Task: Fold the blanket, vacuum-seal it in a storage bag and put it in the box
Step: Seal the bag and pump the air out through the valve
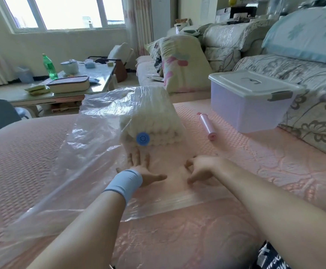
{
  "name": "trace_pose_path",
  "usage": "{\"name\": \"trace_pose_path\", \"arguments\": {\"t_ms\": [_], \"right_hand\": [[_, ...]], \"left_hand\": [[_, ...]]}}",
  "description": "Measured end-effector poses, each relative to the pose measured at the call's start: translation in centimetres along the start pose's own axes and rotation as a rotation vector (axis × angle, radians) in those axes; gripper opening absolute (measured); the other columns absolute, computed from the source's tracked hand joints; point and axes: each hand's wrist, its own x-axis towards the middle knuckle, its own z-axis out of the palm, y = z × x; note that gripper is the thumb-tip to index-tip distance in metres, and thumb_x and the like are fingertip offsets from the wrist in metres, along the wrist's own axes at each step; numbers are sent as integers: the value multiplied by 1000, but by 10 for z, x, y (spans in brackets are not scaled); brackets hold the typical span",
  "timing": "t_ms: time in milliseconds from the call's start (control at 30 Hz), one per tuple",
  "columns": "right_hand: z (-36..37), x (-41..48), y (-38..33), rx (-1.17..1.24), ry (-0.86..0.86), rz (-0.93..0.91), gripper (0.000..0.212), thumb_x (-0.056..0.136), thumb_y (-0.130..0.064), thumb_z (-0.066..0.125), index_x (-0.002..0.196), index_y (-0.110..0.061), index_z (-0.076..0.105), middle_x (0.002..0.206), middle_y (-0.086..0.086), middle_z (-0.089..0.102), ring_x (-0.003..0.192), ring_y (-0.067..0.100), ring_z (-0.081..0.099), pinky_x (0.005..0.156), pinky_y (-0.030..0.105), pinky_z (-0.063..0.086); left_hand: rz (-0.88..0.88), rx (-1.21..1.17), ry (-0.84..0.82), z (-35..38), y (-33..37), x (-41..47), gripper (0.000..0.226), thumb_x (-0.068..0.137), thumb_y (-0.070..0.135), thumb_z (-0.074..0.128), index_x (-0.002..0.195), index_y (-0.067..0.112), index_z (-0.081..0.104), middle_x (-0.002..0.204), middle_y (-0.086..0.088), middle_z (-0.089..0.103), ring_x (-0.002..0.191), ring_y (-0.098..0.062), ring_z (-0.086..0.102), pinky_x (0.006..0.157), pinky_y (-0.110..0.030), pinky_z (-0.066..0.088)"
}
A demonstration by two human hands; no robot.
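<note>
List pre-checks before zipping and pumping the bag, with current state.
1. Folded white blanket fully inside clear plastic storage bag: ok.
2. Bag's zip strip pressed closed: cannot tell.
3. Round blue valve uncovered, facing the person: ok.
4. Pink tube-shaped hand pump nearby on pink bedspread: ok.
5. Translucent storage box open for loading: not ok, white lid on.
6. Left hand flat on bag: ok; right hand grip: cannot tell.
</note>
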Motion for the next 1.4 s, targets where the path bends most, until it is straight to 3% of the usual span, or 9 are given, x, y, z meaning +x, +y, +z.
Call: {"name": "trace_pose_path", "arguments": {"t_ms": [133,233,300,433,667,833,933,1100,1400], "right_hand": [[-21,4,-40,-119,408,-6,47,93,-49,51,133,-23,55,133,9,54,126,29,51,105,48,35],[-35,12,-73,193,627,-174,36,96,-39,54,128,-24,55,125,5,57,115,30,59,94,41,45],[-44,21,-93,272,660,-241,35,97,-38,56,129,-25,54,122,2,60,108,28,63,90,39,50],[-52,49,-121,227,732,-257,35,98,-37,56,131,-25,49,122,2,60,104,30,66,83,37,48],[-58,82,-137,10,706,-216,29,98,-33,58,117,-12,51,116,6,58,104,31,66,78,36,48],[-69,87,-128,185,735,-305,29,94,-28,66,110,-6,59,109,11,61,98,31,62,79,35,46],[-66,85,-121,384,830,-397,24,88,-19,73,107,-5,65,102,11,63,87,25,60,81,36,49],[-65,88,-111,552,856,-459,16,88,-15,75,101,-9,70,93,3,63,74,12,57,72,21,44],[-70,88,-106,441,859,-661,38,80,15,58,112,-3,68,108,8,57,90,19,59,84,27,50]], "left_hand": [[61,-23,30,-18,-6,-3,96,77,79,45,154,36,5,162,-2,-11,149,-27,-7,117,-50,12],[96,-35,367,-44,-15,0,50,93,52,46,138,31,48,144,-3,44,130,-27,43,105,-41,39],[98,-141,579,-59,-21,2,31,94,34,48,122,30,60,127,-1,56,116,-26,53,97,-39,45],[132,-257,754,-74,-36,17,28,93,19,49,116,27,62,123,-1,58,115,-25,50,93,-41,48],[211,-406,816,-74,-48,41,29,92,12,50,118,19,63,119,-5,59,113,-25,50,99,-35,43],[199,-462,808,-75,-46,49,27,92,15,52,115,16,66,118,-7,60,110,-27,52,98,-36,43],[192,-507,738,-79,-43,50,23,94,21,52,103,19,73,103,-4,61,94,-27,57,81,-30,44],[186,-629,702,-87,-33,49,18,90,30,61,91,27,78,79,0,66,71,-18,56,67,-20,37],[137,-793,719,-91,-27,60,12,82,24,69,86,22,79,81,1,76,74,-14,66,76,-23,52]]}}
